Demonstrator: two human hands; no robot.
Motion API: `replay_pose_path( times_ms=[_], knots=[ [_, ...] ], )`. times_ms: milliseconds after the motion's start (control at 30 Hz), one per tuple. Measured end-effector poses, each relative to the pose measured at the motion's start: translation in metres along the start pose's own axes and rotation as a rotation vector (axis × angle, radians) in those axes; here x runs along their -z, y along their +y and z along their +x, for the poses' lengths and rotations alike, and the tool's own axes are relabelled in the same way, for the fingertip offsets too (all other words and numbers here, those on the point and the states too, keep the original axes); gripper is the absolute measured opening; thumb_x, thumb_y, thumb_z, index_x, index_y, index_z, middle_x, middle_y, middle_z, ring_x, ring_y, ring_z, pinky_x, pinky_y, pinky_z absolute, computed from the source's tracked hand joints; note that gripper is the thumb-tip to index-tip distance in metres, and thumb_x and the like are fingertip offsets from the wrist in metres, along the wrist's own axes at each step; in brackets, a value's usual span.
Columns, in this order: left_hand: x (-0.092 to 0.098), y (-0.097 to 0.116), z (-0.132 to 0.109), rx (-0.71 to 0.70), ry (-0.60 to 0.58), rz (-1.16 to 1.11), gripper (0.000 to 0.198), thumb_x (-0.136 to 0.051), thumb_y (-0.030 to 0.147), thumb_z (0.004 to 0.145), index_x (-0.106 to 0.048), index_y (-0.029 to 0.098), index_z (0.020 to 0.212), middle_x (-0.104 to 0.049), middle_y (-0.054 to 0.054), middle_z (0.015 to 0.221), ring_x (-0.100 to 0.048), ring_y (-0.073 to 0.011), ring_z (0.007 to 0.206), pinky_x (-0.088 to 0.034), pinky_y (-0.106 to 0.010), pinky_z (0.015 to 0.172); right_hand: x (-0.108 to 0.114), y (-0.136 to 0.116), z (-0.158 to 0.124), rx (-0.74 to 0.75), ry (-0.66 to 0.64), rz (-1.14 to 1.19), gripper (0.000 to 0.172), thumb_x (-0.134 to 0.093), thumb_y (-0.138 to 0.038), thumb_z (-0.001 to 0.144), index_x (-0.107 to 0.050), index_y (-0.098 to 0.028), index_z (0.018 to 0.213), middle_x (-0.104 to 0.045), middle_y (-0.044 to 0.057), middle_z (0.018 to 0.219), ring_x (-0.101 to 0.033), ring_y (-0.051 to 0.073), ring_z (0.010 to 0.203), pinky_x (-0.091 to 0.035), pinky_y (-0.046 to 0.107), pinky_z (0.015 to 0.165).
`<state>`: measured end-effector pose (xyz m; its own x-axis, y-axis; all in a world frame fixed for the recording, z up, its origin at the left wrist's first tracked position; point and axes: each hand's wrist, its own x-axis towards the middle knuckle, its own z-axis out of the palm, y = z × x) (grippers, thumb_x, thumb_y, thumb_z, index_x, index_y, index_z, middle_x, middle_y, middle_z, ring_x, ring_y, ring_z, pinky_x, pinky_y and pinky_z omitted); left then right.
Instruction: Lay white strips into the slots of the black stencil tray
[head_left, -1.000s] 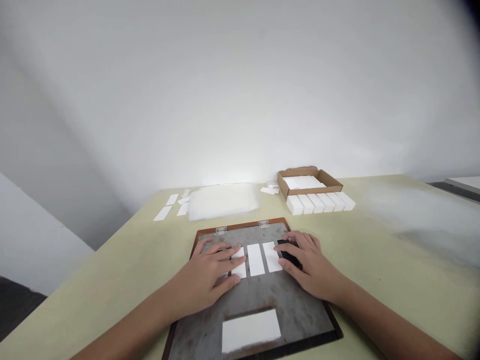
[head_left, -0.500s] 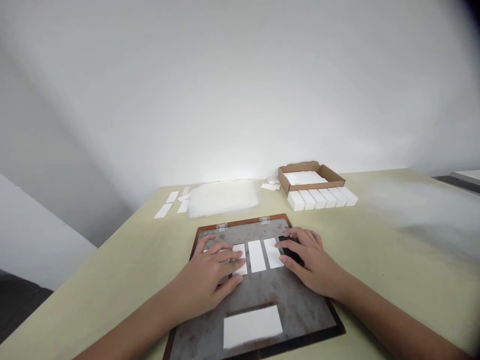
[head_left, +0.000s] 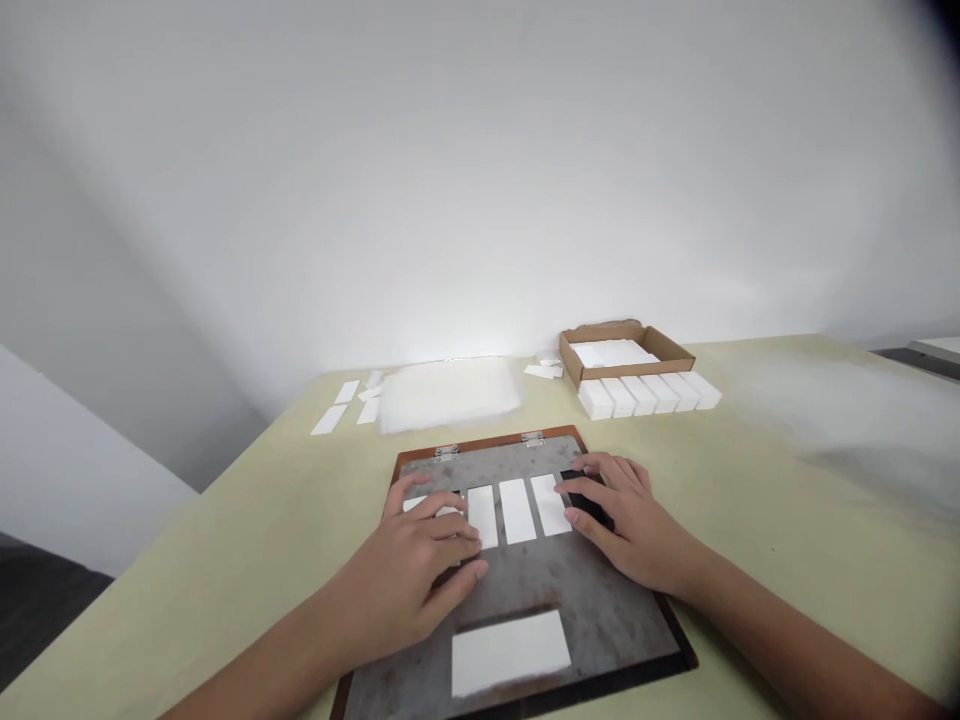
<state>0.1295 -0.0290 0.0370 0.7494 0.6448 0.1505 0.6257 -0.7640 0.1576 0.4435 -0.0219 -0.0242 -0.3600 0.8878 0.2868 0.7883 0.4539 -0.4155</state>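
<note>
In front of me lies a hinged board with a grey metal plate [head_left: 510, 590] that has a row of rectangular slots. White cards sit in several slots, among them a middle card [head_left: 517, 511] and a right-hand card [head_left: 550, 505]. My left hand [head_left: 420, 565] lies spread over the left part of the row, its fingers partly covering the cards there. With fingers apart, my right hand [head_left: 634, 520] rests at the right end, index fingertip at the edge of the right-hand card. Beneath it shows a dark slot [head_left: 581, 492]. A larger white rectangle [head_left: 510, 653] is at the plate's near side.
A cardboard box [head_left: 637, 372] holding white cards stands at the back right, with several stacks of white cards [head_left: 649, 395] before it. Loose white cards [head_left: 330, 418] lie at the back left. A blurred white patch [head_left: 450, 395] is on the table behind the board.
My left hand has shifted slightly left, so the third card from the right is now more exposed. My right hand stays nearly in place at the right end. The view has shifted a little.
</note>
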Motion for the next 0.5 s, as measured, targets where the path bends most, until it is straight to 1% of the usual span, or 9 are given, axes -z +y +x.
replay_pose_path(
  times_ms=[67,133,200,233,300,367,400,500],
  knots=[
    [0.001,-0.001,-0.001,0.001,0.014,0.007,0.019,-0.053,0.035,0.106,-0.072,0.031,0.106,-0.077,0.003,0.106,-0.064,-0.0251,0.116,-0.020,-0.052,0.121,0.000,0.001,0.000,0.001,-0.004,0.005,0.032,-0.048,-0.047,0.106,-0.069,-0.035,0.127,-0.056,0.011,0.141,-0.045,0.033,0.140,-0.032,0.062,0.116],
    [0.005,-0.007,-0.006,-0.011,0.027,0.045,0.024,-0.053,0.032,0.105,-0.068,0.032,0.124,-0.073,-0.001,0.123,-0.063,-0.0261,0.121,-0.020,-0.054,0.120,0.000,0.001,-0.001,-0.002,-0.012,0.012,0.032,-0.048,-0.046,0.106,-0.069,-0.035,0.128,-0.056,0.011,0.141,-0.044,0.032,0.141,-0.031,0.062,0.116],
    [0.010,-0.017,-0.014,-0.029,0.003,0.090,0.040,-0.054,0.030,0.103,-0.057,0.034,0.143,-0.063,-0.005,0.143,-0.058,-0.0290,0.131,-0.023,-0.055,0.120,0.000,0.001,-0.001,-0.009,-0.021,0.020,0.032,-0.048,-0.046,0.106,-0.068,-0.035,0.128,-0.056,0.010,0.141,-0.043,0.032,0.142,-0.030,0.062,0.117],
    [0.012,-0.023,-0.018,-0.033,-0.020,0.102,0.049,-0.056,0.031,0.101,-0.050,0.035,0.150,-0.058,-0.006,0.149,-0.054,-0.0307,0.135,-0.026,-0.054,0.119,0.000,0.002,-0.001,-0.011,-0.022,0.022,0.032,-0.047,-0.046,0.106,-0.068,-0.036,0.127,-0.056,0.010,0.141,-0.043,0.032,0.142,-0.029,0.063,0.117],
    [0.015,-0.035,-0.025,-0.025,-0.062,0.099,0.063,-0.060,0.035,0.099,-0.040,0.036,0.158,-0.053,-0.007,0.156,-0.050,-0.0331,0.141,-0.030,-0.052,0.119,0.000,0.002,-0.002,-0.013,-0.019,0.021,0.032,-0.047,-0.047,0.106,-0.069,-0.036,0.127,-0.056,0.010,0.141,-0.043,0.032,0.142,-0.029,0.063,0.118],
    [0.013,-0.044,-0.030,-0.001,-0.061,0.080,0.068,-0.061,0.038,0.099,-0.034,0.036,0.161,-0.053,-0.007,0.156,-0.050,-0.0335,0.141,-0.032,-0.051,0.118,0.000,0.003,-0.001,-0.013,-0.014,0.020,0.032,-0.047,-0.049,0.106,-0.069,-0.037,0.126,-0.057,0.009,0.140,-0.044,0.032,0.142,-0.029,0.064,0.118],
    [0.011,-0.047,-0.031,0.006,-0.052,0.071,0.066,-0.060,0.039,0.099,-0.036,0.036,0.160,-0.054,-0.007,0.155,-0.051,-0.0331,0.140,-0.033,-0.051,0.118,-0.001,0.004,-0.001,-0.017,-0.011,0.021,0.033,-0.047,-0.049,0.106,-0.070,-0.037,0.126,-0.057,0.009,0.140,-0.044,0.033,0.141,-0.030,0.064,0.117],
    [0.004,-0.049,-0.030,0.020,-0.026,0.049,0.050,-0.060,0.035,0.099,-0.053,0.038,0.148,-0.058,-0.005,0.150,-0.055,-0.0310,0.136,-0.031,-0.050,0.118,-0.002,0.008,-0.002,-0.044,0.006,0.028,0.034,-0.045,-0.050,0.106,-0.069,-0.038,0.127,-0.055,0.010,0.141,-0.045,0.034,0.141,-0.031,0.065,0.117]
  ],
)
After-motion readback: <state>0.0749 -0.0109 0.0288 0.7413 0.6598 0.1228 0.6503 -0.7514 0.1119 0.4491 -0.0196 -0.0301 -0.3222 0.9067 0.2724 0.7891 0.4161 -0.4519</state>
